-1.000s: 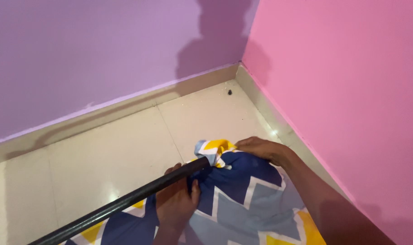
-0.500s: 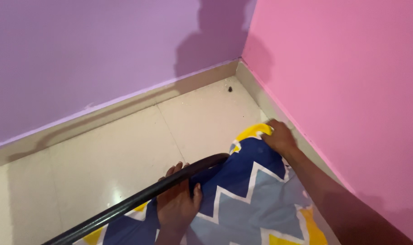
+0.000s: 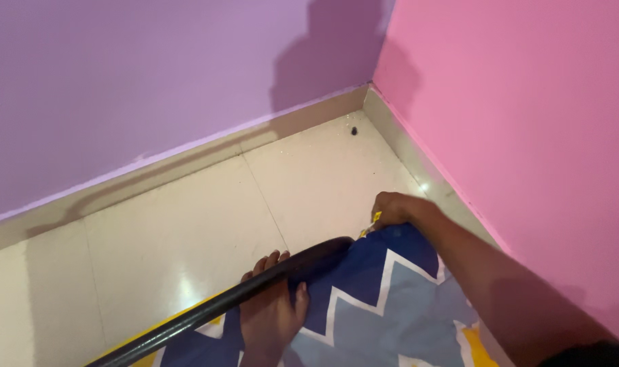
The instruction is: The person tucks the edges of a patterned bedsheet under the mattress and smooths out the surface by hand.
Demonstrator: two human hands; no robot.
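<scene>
Head view: zigzag-patterned cloth [image 3: 384, 299], blue, grey, white and yellow, lies on the tiled floor [image 3: 187, 224] near the corner of the purple wall [image 3: 153, 75] and pink wall [image 3: 527, 122]. Right hand [image 3: 393, 208] is curled, pinching the cloth's far corner. Left hand [image 3: 272, 306] presses flat, fingers together, on the cloth beneath a black rod [image 3: 255, 289]. Advice: keep the corner taut and the left palm firm. Against half a second ago, the yellow tip is now tucked under the right hand, which sits slightly lower.

There were two hands, left [image 3: 272, 312] and right [image 3: 391, 207], one zigzag-patterned cloth [image 3: 384, 299], one black pole [image 3: 241, 295], and one small dark speck [image 3: 354, 130].
</scene>
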